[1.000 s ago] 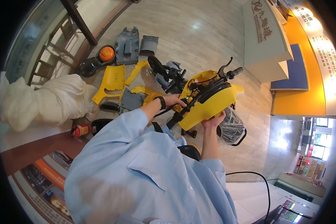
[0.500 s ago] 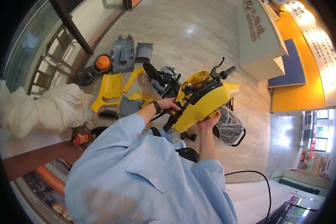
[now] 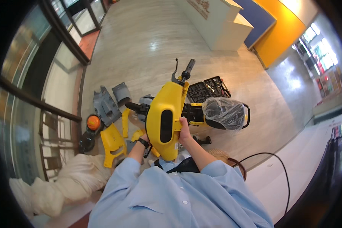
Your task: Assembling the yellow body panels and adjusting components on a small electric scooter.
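In front of my chest stands a partly stripped electric scooter. Its yellow handlebar cover has a dark oblong display panel. My right hand is closed on the cover's right edge, thumb near a small yellow tab. At the left edge my left hand, with a dark watch at the wrist, holds the cover; its fingers are mostly hidden beneath. A black grip with a brake lever sticks out at the far end. Behind the cover, clear plastic wraps the scooter's seat.
Yellow body panels and grey panels lie on the floor to the left, by an orange-topped round object. An opened black tool case lies beyond the scooter. White cloth bulges at the lower left; a white counter stands far off.
My view has swung round. The cover and handlebar have turned from a slant to nearly straight ahead, bringing the display panel into sight. Both hands have stayed on the cover.
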### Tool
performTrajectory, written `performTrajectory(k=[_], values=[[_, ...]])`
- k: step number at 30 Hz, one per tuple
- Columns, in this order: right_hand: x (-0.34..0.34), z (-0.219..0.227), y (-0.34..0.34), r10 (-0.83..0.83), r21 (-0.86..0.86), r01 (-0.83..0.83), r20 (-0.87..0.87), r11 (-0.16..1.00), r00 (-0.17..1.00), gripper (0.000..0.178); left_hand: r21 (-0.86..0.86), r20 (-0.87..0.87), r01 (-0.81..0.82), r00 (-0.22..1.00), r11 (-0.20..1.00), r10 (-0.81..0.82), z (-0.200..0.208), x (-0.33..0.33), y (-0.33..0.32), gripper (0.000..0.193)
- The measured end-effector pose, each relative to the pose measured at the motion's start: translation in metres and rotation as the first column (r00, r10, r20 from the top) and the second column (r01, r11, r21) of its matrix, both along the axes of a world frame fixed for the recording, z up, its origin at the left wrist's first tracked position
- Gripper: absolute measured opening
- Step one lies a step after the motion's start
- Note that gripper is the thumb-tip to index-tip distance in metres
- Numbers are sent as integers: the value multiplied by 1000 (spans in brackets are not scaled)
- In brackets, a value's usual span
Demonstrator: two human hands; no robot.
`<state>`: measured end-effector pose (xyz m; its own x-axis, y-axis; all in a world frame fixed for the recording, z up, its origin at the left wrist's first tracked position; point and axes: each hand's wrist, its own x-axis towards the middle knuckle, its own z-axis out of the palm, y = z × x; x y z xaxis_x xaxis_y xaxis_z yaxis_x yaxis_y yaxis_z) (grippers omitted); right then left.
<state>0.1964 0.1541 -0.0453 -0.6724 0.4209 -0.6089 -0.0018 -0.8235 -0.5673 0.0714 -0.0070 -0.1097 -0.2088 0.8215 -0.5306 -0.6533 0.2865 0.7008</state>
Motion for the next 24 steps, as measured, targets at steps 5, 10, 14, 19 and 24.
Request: performTrajectory(k=[5,10,14,19,24], values=[[-3,-11,-9,11,70,-22,146,997,989,42,-161,-226,82,967,984,-117,-13,-5,-31,36],[8,-60,-1,-85,679,-724,734,124,674,48,-288,-416,93,884,953,-212,-27,-5,-46,33],[2,27,20,213,316,-500,634,807,744,51,-371,-537,13,813,928,-226,-40,1,-85,33],[-12,26,64,695,-112,-718,391,687,604,55,-441,-666,-75,696,894,-270,-57,21,-134,34],[-63,-31,133,-13,427,-444,733,788,680,72,-453,-785,-148,534,879,-315,-74,27,-130,36]])
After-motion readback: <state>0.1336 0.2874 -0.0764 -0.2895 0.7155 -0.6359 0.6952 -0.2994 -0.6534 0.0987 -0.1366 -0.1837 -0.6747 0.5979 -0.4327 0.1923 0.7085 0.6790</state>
